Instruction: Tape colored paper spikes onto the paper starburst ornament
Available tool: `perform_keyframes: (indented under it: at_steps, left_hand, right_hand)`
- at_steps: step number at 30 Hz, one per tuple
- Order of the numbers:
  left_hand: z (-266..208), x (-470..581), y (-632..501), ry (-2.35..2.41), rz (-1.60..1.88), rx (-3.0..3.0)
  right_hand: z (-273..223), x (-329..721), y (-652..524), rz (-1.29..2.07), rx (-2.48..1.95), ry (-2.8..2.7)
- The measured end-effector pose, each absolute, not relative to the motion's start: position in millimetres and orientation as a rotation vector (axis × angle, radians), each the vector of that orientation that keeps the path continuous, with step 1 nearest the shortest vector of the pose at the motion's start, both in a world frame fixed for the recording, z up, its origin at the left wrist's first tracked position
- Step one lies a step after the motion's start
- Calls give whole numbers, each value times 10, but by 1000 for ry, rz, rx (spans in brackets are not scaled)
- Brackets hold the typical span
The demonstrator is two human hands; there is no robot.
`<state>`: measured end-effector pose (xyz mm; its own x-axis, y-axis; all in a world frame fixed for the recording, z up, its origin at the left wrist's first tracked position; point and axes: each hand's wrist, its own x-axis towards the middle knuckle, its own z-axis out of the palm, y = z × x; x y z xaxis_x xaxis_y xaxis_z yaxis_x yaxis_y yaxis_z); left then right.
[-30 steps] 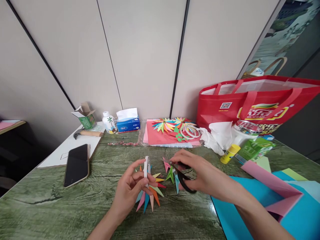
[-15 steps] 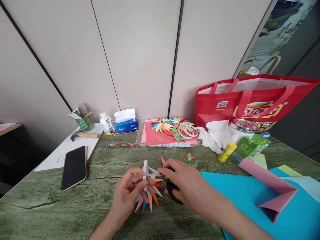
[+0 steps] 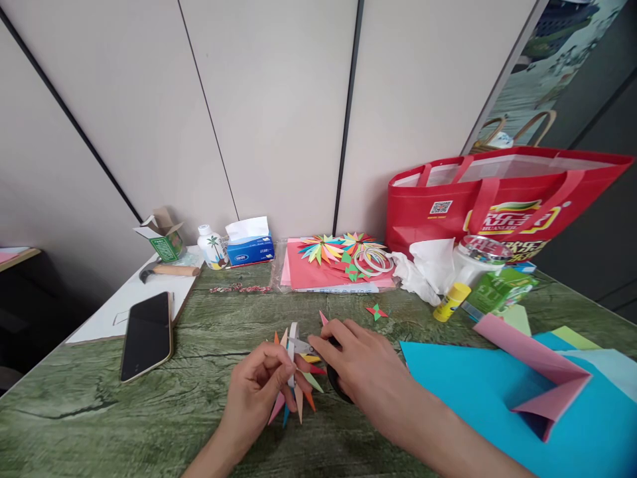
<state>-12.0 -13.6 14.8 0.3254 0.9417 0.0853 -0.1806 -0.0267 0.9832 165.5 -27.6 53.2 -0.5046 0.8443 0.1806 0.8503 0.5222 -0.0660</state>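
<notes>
Between the thumb and fingers of my left hand (image 3: 256, 382) is a narrow roll of white tape (image 3: 293, 335), held on edge. My right hand (image 3: 365, 362) grips black-handled scissors (image 3: 302, 346), their blades together and pointing left against the tape; part of the handle is hidden by my fingers. Below both hands lies a multicoloured folded-paper star (image 3: 299, 405) with pointed rays, partly covered by my left hand. One pink paper point (image 3: 323, 318) sticks up just beyond my right hand.
Blue paper (image 3: 458, 385) with a folded pink sheet (image 3: 542, 365) lies at the right. A glue stick (image 3: 451, 303), a red bag (image 3: 432, 216) and finished paper stars (image 3: 321, 249) stand farther back. At the left are a phone (image 3: 146, 337) and a hammer (image 3: 174, 269).
The scissor blades have gone from spread to closed at the tape. My left hand and the tape roll have shifted slightly right, and my right hand has turned a little.
</notes>
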Motion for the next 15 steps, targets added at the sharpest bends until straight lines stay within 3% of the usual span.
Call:
perform_keyframes:
  at_steps: [15]
  left_hand:
    - [144,-110,-127,821,1047,1268]
  right_hand:
    - [540,1647,-304,-53,-1500,-2601]
